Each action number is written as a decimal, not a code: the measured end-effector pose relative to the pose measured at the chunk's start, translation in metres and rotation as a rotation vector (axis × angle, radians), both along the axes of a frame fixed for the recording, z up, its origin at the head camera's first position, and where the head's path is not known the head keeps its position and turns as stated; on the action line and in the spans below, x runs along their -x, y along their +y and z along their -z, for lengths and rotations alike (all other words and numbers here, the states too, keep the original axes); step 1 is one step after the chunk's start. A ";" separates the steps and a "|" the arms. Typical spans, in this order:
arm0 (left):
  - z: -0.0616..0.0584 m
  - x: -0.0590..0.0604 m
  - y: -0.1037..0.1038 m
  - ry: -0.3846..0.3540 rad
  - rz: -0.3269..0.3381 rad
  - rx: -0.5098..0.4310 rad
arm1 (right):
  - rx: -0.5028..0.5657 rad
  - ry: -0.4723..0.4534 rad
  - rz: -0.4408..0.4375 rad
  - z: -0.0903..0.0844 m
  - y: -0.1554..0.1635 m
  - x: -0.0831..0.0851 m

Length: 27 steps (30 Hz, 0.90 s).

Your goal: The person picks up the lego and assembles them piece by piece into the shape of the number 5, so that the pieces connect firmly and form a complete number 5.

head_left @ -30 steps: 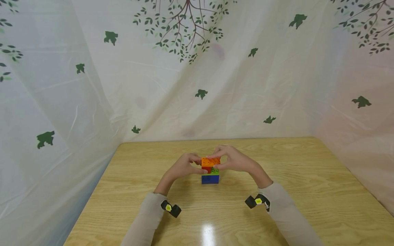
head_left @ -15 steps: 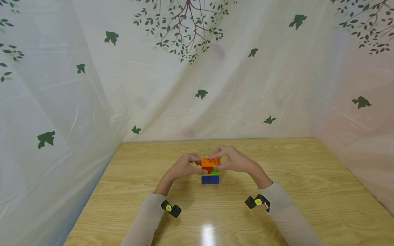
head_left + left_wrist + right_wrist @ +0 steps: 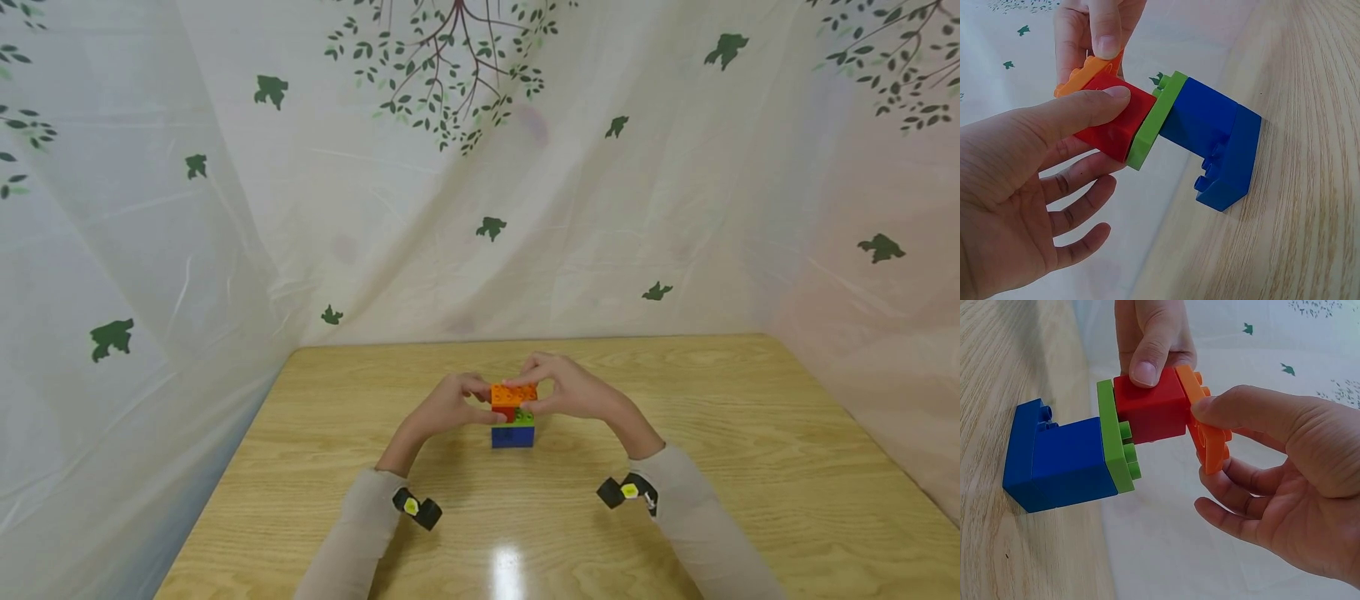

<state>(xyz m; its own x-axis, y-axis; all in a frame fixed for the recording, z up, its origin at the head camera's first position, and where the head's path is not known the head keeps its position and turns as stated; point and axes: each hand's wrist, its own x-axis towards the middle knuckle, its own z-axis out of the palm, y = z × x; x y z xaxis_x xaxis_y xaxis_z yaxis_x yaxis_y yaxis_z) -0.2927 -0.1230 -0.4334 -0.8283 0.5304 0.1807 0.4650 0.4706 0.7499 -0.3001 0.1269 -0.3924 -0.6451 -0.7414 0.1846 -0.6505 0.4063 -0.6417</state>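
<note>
A person sits at a pale wooden table (image 3: 300, 467) hung round with a white curtain (image 3: 225, 208) printed with green leaves and birds. A small tower of toy bricks stands upright near the middle of the table, its long axis vertical, studs pointing up.

At nine o'clock from the tower is the left hand (image 3: 448, 408). Its thumb (image 3: 1079, 109) lies along the near face of the red brick (image 3: 1113, 122), with a finger pressed on the far face, so the fingers are clamped on that brick; the lower fingers are loosely spread beneath it.

The tower itself, bottom to top: a blue brick (image 3: 513, 436) resting on the table, a thin green plate (image 3: 522, 417) on it, the red brick set toward the left side of the plate, and a flat orange plate (image 3: 513, 393) on top. The orange plate's long axis runs left to right, from nine to three o'clock.

At three o'clock is the right hand (image 3: 573, 390). Its thumb and forefinger pinch the orange plate by its right end; the wrist view shows that plate tilted slightly away from the red brick at this end. The remaining fingers curl loosely below, holding nothing.
</note>
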 end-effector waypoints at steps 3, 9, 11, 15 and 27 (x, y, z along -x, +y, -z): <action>-0.001 -0.001 0.000 0.010 0.003 0.002 | 0.000 -0.007 0.005 -0.001 0.000 0.000; 0.000 0.000 0.000 0.013 0.004 0.002 | 0.002 -0.017 0.008 -0.002 0.000 -0.001; 0.001 0.001 0.000 0.011 0.002 0.001 | 0.005 -0.018 0.008 -0.002 0.000 -0.001; 0.001 0.002 0.000 0.009 0.004 -0.002 | 0.008 -0.015 0.004 0.000 0.000 0.001; 0.000 0.001 0.001 0.015 0.005 -0.001 | 0.015 -0.027 -0.008 0.002 0.001 0.003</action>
